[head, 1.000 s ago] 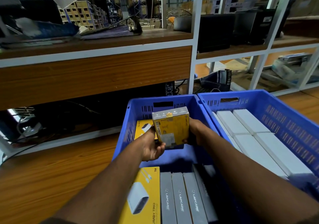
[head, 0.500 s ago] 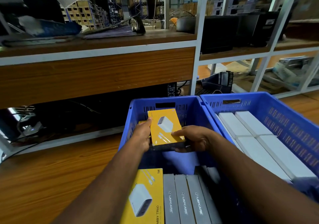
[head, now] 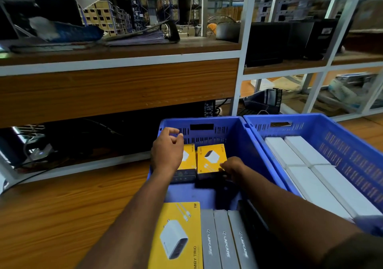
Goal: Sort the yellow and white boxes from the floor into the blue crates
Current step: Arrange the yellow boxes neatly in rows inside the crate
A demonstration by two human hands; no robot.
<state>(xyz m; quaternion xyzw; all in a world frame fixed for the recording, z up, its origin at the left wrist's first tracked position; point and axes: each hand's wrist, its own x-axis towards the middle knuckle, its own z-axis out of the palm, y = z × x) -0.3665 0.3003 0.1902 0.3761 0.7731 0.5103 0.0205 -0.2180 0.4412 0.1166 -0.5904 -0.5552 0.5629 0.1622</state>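
Observation:
Two blue crates stand side by side on the wooden floor. In the left crate [head: 209, 136], a yellow box [head: 210, 157] lies flat at the far end. My right hand [head: 233, 168] still grips its near right corner. A second yellow box [head: 189, 157] lies just left of it, partly hidden by my left hand [head: 165, 152]. That hand hovers above it, fingers loosely curled and holding nothing. A larger yellow box [head: 178, 233] and three grey boxes [head: 226, 246] fill the crate's near end. The right crate [head: 352, 156] holds several white boxes [head: 306, 150].
A white metal shelf unit [head: 236, 82] with wooden boards rises directly behind the crates, carrying monitors, files and clutter. Cables and small devices [head: 35, 154] lie under its lowest board at the left. Bare wooden floor [head: 62, 217] stretches left of the crates.
The yellow box went from upright in both hands to flat at the left crate's far end. My left hand has let go and lifted away; my right hand stays on it.

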